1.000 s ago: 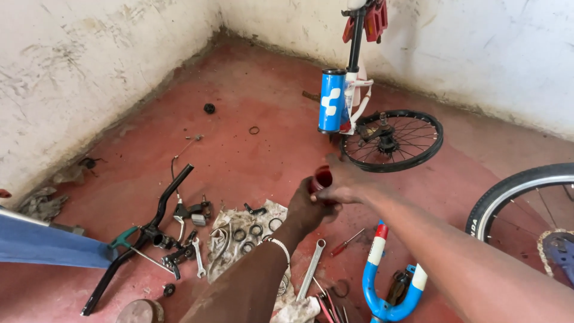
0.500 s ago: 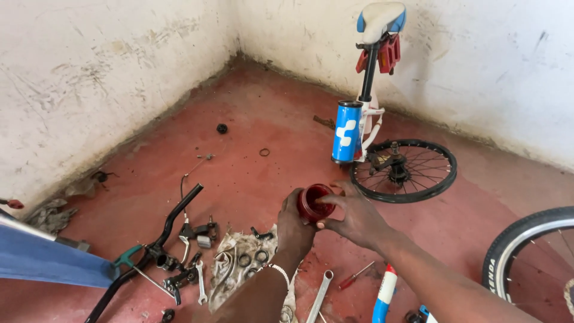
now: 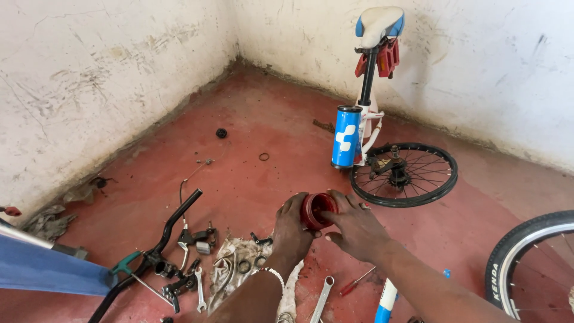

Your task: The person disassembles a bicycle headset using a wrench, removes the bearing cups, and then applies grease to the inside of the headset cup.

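Head view shows left hand [image 3: 292, 230] and right hand [image 3: 357, 229] both gripping a red ring-shaped part [image 3: 315, 209] at lower centre of the frame, above a dirty rag [image 3: 233, 269] with small rings.

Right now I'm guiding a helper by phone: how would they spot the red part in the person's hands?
Start at the small spoked wheel lying flat on the red floor near the wall corner. Just in front of it, the left hand and right hand meet around a short red ring-shaped part. It is glossy, round and hollow, unlike the grey tools nearby.
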